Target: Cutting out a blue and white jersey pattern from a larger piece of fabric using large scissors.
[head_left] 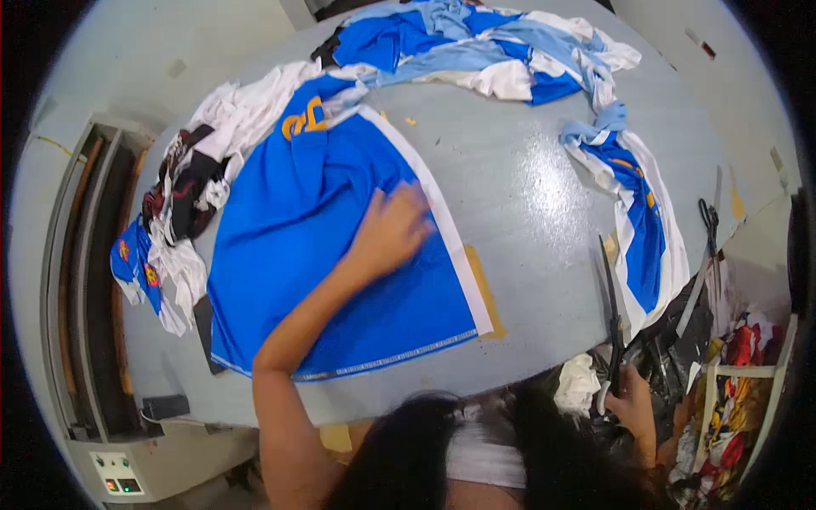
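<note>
A blue garment [289, 246] with a white side band and orange lettering near its top lies spread on the grey table. On its right part, close to the white band, rests my left hand [391, 228], its fingers loosely bent and apart, slightly blurred. Nothing shows gripped in it. At the table's near right edge my right hand [633, 406] is closed around the handle of a pair of dark scissors [613, 310]. Their blades point away from me, beside a blue and white folded garment [642, 229].
Blue, light blue and white garments [459, 51] are heaped at the far edge. White and dark clothes [191, 178] pile along the left. Another pair of scissors [709, 217] lies far right. A black plastic bag [667, 348] and a rack of colourful cloth [735, 391] stand at the near right.
</note>
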`<act>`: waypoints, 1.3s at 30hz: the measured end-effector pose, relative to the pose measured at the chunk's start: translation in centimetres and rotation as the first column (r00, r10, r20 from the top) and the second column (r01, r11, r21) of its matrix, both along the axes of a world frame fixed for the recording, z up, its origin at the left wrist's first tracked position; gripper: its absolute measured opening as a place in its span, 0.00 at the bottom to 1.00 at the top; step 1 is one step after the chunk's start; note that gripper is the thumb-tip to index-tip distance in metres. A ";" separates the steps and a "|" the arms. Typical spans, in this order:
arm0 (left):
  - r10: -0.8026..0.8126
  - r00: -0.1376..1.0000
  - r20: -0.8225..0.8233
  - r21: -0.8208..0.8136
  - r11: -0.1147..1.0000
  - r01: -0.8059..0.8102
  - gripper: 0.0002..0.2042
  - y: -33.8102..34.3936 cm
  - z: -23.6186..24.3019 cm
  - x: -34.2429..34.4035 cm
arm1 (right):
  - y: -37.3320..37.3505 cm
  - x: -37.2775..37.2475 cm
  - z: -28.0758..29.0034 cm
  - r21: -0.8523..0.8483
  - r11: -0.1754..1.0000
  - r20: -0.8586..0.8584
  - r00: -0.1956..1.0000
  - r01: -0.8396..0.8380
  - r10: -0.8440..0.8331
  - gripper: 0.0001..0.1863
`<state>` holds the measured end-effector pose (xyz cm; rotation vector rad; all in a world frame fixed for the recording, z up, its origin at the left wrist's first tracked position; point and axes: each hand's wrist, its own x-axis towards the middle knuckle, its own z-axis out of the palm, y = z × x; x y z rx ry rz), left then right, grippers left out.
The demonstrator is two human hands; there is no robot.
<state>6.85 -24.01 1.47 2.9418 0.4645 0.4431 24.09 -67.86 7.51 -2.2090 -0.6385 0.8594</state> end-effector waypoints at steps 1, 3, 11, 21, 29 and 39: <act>-0.157 0.985 -0.065 -0.145 0.979 0.146 0.19 -3.5 1.1 -1.3 | -0.7 -0.2 0.0 -0.016 1.000 -0.016 1.000 -0.023 0.023 0.14; -0.367 0.923 -0.116 -0.185 0.921 0.343 0.21 -8.6 0.5 -2.1 | -2.4 -0.7 -1.1 0.102 0.992 0.044 0.996 0.070 -0.075 0.13; -0.307 0.944 0.119 -0.217 0.920 0.326 0.24 -11.8 -1.8 4.1 | -4.0 -2.5 -2.3 0.100 0.977 -0.605 0.791 0.186 -0.089 0.22; -0.211 0.972 0.100 -0.074 0.973 0.219 0.25 -13.1 -1.2 -0.7 | -5.1 -4.9 0.3 -0.022 0.932 -0.554 0.781 -0.361 0.289 0.19; -0.140 0.990 0.015 -0.029 0.990 0.141 0.31 -13.3 -1.1 -1.7 | -0.8 -5.0 -0.7 0.041 0.884 -0.414 0.798 -0.465 0.438 0.16; -0.108 0.994 -0.026 -0.035 0.994 0.107 0.37 -12.5 -1.2 -2.8 | -2.5 -3.0 2.4 0.013 0.859 -0.677 0.628 -0.511 0.384 0.19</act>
